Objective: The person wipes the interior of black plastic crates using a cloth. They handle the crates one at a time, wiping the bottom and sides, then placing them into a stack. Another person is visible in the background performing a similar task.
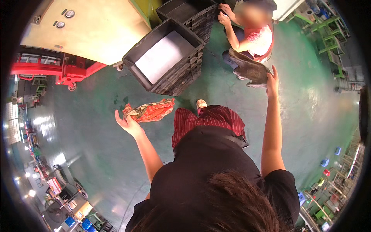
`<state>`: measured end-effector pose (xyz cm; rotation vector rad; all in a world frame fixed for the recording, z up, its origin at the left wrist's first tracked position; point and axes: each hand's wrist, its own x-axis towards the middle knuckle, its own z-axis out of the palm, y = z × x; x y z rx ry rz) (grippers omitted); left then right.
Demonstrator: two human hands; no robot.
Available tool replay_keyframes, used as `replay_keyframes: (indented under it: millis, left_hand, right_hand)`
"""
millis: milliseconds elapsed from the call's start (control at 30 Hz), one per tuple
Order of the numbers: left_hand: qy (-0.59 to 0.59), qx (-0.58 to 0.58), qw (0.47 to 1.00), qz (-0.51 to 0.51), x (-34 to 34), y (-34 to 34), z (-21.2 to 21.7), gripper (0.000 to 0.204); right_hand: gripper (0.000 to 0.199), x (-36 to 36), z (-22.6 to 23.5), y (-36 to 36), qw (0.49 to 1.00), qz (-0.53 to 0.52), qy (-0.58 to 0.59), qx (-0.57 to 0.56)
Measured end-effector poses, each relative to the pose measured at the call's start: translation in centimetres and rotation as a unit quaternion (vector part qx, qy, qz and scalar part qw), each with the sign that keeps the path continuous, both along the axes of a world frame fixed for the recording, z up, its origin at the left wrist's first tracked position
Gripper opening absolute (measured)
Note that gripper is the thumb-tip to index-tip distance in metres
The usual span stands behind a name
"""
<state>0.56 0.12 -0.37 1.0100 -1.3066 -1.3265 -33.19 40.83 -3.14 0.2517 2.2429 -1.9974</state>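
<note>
My left hand [130, 125] is closed on one end of a red, orange and green patterned cloth [154, 111], with one finger sticking out to the side. The cloth hangs out to the right over the green floor. On the other side my right hand [272, 82] grips the edge of a dark grey cloth [252, 70], one finger pointing up. That cloth spreads leftward in front of a crouching co-worker. My arms are wide apart, and the two cloths do not touch.
Ahead stands a stack of black plastic crates [188, 65], the top one holding a white sheet [162, 58]. The co-worker [259, 40] crouches right of it. A red pallet truck [71, 71] and a pale cabinet [100, 29] are far left. Green racks [328, 40] stand far right.
</note>
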Motion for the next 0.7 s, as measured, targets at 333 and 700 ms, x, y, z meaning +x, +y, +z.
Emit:
replay_keyframes:
  millis: [333, 700]
  left_hand:
    - [0.004, 0.035, 0.998, 0.045, 0.7, -0.6, -1.7, 0.041]
    - [0.382, 0.312, 0.766, -0.413, -7.0, 7.6, 12.1, 0.032]
  right_hand:
    - [0.034, -3.8, 0.4, -5.8, 0.986, 0.114, 0.082, -0.093]
    - [0.063, 15.0, 1.3, -22.7, 0.819, 0.560, 0.065, -0.109]
